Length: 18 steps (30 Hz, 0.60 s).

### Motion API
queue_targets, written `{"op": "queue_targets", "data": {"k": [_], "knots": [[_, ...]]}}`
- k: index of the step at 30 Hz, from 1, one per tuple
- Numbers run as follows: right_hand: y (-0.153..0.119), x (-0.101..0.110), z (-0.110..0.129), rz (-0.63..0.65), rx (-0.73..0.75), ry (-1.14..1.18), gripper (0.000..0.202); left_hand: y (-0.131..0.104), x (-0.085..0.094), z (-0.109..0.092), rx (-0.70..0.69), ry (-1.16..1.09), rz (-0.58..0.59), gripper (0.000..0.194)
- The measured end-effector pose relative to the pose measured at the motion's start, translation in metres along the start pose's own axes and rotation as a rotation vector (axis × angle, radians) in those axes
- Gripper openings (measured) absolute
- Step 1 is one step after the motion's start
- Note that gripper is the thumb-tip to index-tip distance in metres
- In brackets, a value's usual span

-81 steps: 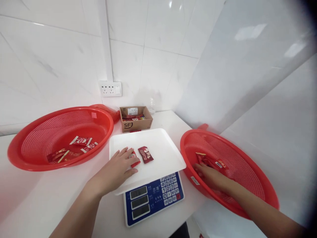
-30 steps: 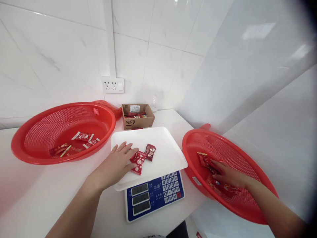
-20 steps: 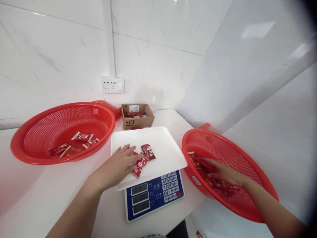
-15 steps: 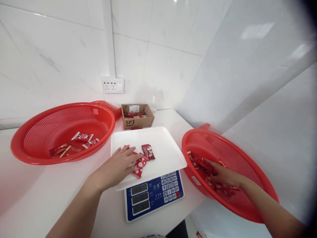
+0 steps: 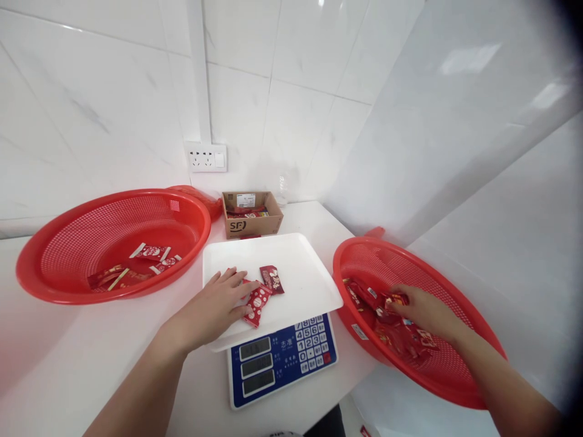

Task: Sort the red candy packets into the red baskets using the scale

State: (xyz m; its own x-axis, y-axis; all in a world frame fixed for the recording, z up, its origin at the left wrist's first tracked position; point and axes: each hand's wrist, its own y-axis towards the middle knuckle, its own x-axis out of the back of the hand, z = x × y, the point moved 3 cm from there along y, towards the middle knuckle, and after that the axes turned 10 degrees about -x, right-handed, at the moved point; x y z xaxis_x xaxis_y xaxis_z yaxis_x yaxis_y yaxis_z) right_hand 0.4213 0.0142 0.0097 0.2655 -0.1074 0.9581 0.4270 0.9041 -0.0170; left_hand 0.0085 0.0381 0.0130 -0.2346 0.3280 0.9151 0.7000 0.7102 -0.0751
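Tray (image 5: pixel 305 273): left hand (image 5: pixel 217 304) on packets (image 5: pixel 257 303) | Basket (image 5: pixel 401 269): right hand (image 5: pixel 424 311) pinching packet (image 5: pixel 395 299)

You are at a tabletop (image 5: pixel 68 352) in what looks like a packing room or shop back room, judging by the scale (image 5: pixel 288 359), baskets (image 5: pixel 109 224) of wrapped packets (image 5: pixel 272 280), carton (image 5: pixel 255 229) and pale wall tiles (image 5: pixel 109 91).

A white-dotted red packet (image 5: pixel 259 300) lies partly under the left hand (image 5: pixel 219 308), a maroon packet (image 5: pixel 272 280) just to that hand's right; the right hand (image 5: pixel 422 308) pinches a shiny red packet (image 5: pixel 395 300).
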Motion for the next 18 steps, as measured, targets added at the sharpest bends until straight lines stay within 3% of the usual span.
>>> {"op": "queue_targets", "data": {"k": [5,9,13,18], "knots": [[-0.023,0.017,0.034,-0.038,-0.031,0.168,0.033,0.000,-0.001,0.002,-0.015,-0.002,-0.006,0.045],[-0.057,0.020,0.075,-0.010,0.064,0.395,0.037,0.001,-0.003,0.003,-0.029,-0.014,-0.022,0.045],[-0.077,0.001,0.119,0.101,0.209,0.517,0.038,0.001,-0.002,0.002,-0.032,-0.009,-0.019,0.046],[-0.074,-0.035,0.152,0.075,0.359,0.429,0.042,-0.001,0.000,0.000,-0.004,0.000,-0.005,0.046]]}}
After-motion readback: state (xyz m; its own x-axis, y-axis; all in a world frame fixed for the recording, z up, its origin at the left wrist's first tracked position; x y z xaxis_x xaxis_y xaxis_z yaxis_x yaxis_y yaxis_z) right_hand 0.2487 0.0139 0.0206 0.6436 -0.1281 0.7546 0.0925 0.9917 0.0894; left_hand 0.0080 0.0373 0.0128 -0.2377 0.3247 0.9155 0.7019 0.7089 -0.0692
